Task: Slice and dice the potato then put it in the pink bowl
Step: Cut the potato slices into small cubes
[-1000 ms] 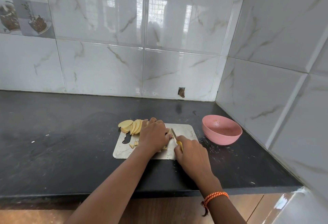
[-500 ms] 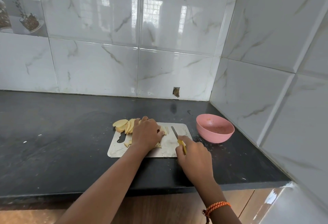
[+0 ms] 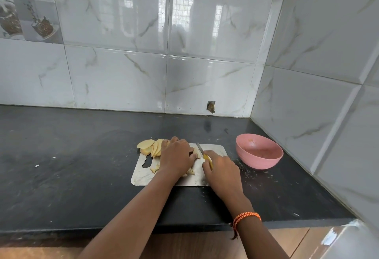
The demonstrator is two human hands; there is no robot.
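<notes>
Right hand (image 3: pixel 222 168) grips knife (image 3: pixel 203 154) — left hand (image 3: pixel 177 157) curled, pressing potato (image 3: pixel 195 153).

Surface: a black stone countertop (image 3: pixel 82 166), matte and scuffed, running into a corner of white marbled wall tiles at the back and the right.
Front edge: a dark lip with a brown wooden front below it.
Board: a flat, silvery metal cutting board (image 3: pixel 143 176) with rounded corners and a cut-out handle slot at its left end, lying near the middle of the counter.
Bowl: a round pink plastic bowl (image 3: pixel 260 163) standing upright to the right of the board, apart from it, close to the right wall.
Slices: pale yellow potato slices (image 3: pixel 146 143), fanned, overhanging the board's far-left corner onto the counter.
Debris: small pale crumbs (image 3: pixel 246 171) between board and bowl; white flecks (image 3: pixel 37 165) well to the left.
</notes>
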